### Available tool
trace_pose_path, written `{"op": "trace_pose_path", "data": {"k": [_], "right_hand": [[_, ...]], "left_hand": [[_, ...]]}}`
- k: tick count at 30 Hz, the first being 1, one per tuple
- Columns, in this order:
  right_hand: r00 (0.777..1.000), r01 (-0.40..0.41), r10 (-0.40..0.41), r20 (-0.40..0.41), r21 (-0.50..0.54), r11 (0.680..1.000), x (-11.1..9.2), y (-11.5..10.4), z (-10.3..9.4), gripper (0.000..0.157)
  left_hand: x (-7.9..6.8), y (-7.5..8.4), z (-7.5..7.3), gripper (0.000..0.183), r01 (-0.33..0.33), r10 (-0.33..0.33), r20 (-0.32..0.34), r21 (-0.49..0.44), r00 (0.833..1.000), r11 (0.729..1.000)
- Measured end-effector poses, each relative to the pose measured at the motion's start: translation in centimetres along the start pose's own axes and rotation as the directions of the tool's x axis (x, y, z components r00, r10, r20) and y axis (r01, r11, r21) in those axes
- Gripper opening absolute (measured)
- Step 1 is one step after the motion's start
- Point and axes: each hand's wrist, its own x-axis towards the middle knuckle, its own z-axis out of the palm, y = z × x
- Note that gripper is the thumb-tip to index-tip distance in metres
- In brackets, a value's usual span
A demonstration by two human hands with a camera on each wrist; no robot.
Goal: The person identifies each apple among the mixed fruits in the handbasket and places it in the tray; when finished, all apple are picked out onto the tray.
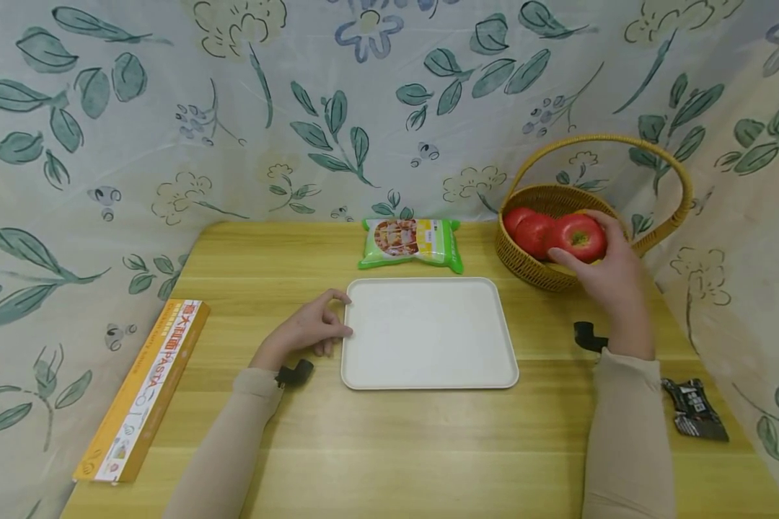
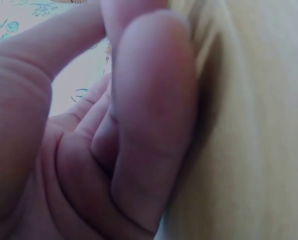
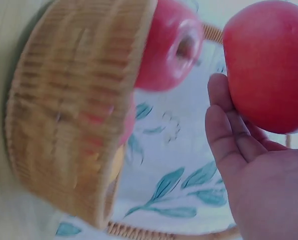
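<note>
My right hand (image 1: 613, 267) grips a red apple (image 1: 579, 238) between thumb and fingers, over the wicker basket (image 1: 526, 263). In the right wrist view this apple (image 3: 269, 65) is up beside the basket rim, apart from the other fruit. Two more red apples (image 1: 534, 232) sit in the basket, with something yellow partly hidden among them. My left hand (image 1: 308, 326) rests at the left edge of a white rectangular tray (image 1: 428, 335). Its index fingertip and thumb tip are spaced apart along the tray's rim, the other fingers loosely bent.
A green food packet (image 1: 410, 245) lies behind the tray. On the left is a long orange pasta box (image 1: 146, 389); a small black wrapper (image 1: 694, 409) lies right of my right forearm. The basket's tall handle (image 1: 681, 180) arches up. Patterned cloth (image 1: 337, 130) borders the wooden table (image 1: 415, 454).
</note>
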Motion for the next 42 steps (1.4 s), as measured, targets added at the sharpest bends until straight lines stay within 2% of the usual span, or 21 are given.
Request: {"op": "trace_pose_path", "data": {"k": [11, 15, 18, 26, 35, 42], "right_hand": [[0.985, 0.102, -0.107, 0.135, 0.040, 0.994, -0.5, -2.9, 3.5, 0.092], [0.972, 0.120, -0.120, 0.202, 0.008, 0.993, -0.7, -3.7, 5.1, 0.092], [0.959, 0.126, -0.127, 0.255, 0.021, 0.992, -0.9, -4.3, 6.5, 0.089], [0.909, 0.179, -0.201, 0.366, 0.092, 0.979, -1.2, -4.9, 11.6, 0.080], [0.836, 0.161, -0.175, 0.519, 0.072, 0.984, -1.6, -6.7, 17.4, 0.092], [0.791, 0.142, -0.192, 0.580, 0.132, 0.981, -2.3, -8.4, 21.5, 0.091]], "left_hand": [[0.1, -0.3, 0.0, 0.064, 0.007, -0.006, 0.019, -0.020, 1.000, 1.000], [0.1, -0.1, -0.1, 0.065, 0.007, -0.007, 0.021, -0.023, 1.000, 1.000], [0.1, 0.0, -0.1, 0.066, 0.010, -0.010, 0.019, -0.021, 1.000, 1.000], [0.0, 0.1, -0.1, 0.067, 0.019, -0.019, 0.014, -0.014, 1.000, 1.000], [0.1, 0.1, 0.0, 0.067, 0.023, -0.023, 0.017, -0.021, 1.000, 1.000], [0.2, 0.1, 0.0, 0.065, 0.029, -0.029, 0.014, 0.008, 0.999, 1.000]]}}
